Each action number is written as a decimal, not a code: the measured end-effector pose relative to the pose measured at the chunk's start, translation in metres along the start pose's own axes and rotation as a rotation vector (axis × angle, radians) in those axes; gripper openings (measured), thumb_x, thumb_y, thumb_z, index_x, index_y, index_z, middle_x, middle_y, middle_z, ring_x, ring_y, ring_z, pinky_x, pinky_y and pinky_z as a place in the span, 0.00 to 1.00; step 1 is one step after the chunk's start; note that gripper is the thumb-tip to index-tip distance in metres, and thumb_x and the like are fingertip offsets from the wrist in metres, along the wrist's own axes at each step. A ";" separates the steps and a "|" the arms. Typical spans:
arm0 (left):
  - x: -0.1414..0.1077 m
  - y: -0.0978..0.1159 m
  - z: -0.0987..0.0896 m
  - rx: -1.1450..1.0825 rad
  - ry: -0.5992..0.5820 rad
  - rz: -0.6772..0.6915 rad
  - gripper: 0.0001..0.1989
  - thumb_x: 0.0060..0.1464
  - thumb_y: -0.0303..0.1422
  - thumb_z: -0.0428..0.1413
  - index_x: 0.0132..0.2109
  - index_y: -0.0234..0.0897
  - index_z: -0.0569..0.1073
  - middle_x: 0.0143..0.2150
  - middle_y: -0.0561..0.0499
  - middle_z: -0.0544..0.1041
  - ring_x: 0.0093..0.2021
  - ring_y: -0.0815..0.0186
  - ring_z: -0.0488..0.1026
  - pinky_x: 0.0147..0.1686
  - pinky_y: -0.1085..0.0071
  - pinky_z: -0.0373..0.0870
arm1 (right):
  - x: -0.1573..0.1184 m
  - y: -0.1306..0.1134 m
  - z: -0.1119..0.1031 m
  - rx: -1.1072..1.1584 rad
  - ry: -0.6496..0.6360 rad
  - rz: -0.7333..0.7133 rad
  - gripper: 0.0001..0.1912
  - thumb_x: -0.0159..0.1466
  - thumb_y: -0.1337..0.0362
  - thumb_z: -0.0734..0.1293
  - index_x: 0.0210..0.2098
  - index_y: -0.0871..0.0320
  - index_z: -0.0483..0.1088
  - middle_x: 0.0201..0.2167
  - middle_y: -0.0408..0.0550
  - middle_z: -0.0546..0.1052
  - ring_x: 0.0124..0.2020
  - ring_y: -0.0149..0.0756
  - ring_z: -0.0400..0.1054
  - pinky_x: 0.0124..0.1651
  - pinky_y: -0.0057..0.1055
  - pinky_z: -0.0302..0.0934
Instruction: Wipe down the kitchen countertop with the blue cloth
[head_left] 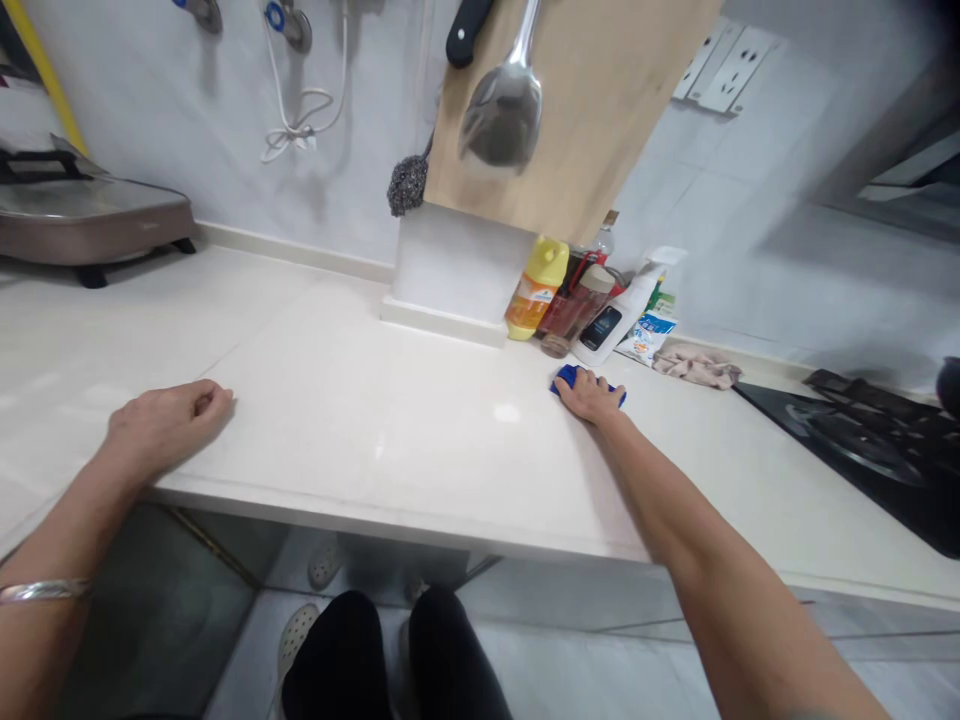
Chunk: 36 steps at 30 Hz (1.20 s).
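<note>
My right hand point(592, 396) presses a blue cloth point(568, 376) onto the white countertop point(390, 420), its fingers curled over it near the bottles by the wall. At the left, my left hand point(171, 420) rests on the counter near the front edge, closed in a loose fist with nothing visible in it. Just beyond the cloth stand a yellow bottle point(538, 288), a pinkish clear bottle point(576, 312) and a white spray bottle point(628, 308).
A black gas stove point(862, 450) lies at the right, with a crumpled beige rag point(697, 365) beside it. A brown electric pan point(90, 220) sits at the far left. A wooden board point(600, 90), a metal spatula point(502, 115) and a steel scrubber point(409, 185) hang above the counter.
</note>
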<state>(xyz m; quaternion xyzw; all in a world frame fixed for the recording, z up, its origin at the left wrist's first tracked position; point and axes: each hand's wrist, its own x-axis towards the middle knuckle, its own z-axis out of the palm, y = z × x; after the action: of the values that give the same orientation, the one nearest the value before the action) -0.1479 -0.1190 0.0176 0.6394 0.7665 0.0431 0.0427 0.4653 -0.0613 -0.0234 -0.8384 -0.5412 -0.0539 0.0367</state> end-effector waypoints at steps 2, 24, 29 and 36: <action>0.003 0.000 0.001 0.030 -0.005 -0.008 0.29 0.62 0.53 0.36 0.47 0.43 0.76 0.44 0.43 0.77 0.43 0.52 0.71 0.47 0.58 0.68 | 0.012 -0.026 -0.001 0.001 -0.031 0.025 0.42 0.69 0.42 0.47 0.68 0.68 0.56 0.69 0.68 0.60 0.68 0.68 0.54 0.66 0.71 0.41; -0.016 -0.001 0.008 -0.130 0.141 0.043 0.23 0.61 0.47 0.42 0.43 0.41 0.78 0.44 0.42 0.81 0.46 0.52 0.75 0.47 0.62 0.68 | -0.202 -0.087 -0.038 0.178 -0.011 -1.243 0.37 0.72 0.45 0.55 0.75 0.52 0.44 0.75 0.52 0.52 0.75 0.51 0.45 0.75 0.58 0.35; -0.020 -0.010 0.003 -0.164 0.253 -0.123 0.24 0.61 0.45 0.43 0.49 0.41 0.80 0.48 0.39 0.80 0.49 0.48 0.75 0.51 0.55 0.67 | -0.168 -0.022 -0.025 0.133 -0.007 -1.045 0.35 0.72 0.46 0.55 0.74 0.48 0.47 0.74 0.52 0.54 0.74 0.51 0.48 0.73 0.61 0.40; -0.016 -0.020 0.009 -0.091 0.190 -0.050 0.24 0.64 0.40 0.41 0.53 0.36 0.76 0.54 0.36 0.78 0.54 0.44 0.74 0.54 0.50 0.65 | -0.104 -0.059 0.005 -0.053 0.135 -0.571 0.36 0.72 0.44 0.47 0.71 0.58 0.54 0.68 0.61 0.64 0.69 0.55 0.58 0.66 0.64 0.53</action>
<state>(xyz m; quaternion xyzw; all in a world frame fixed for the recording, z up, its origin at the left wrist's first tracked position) -0.1634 -0.1386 0.0067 0.6104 0.7801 0.1372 0.0001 0.3694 -0.1301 -0.0414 -0.6473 -0.7499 -0.1319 0.0343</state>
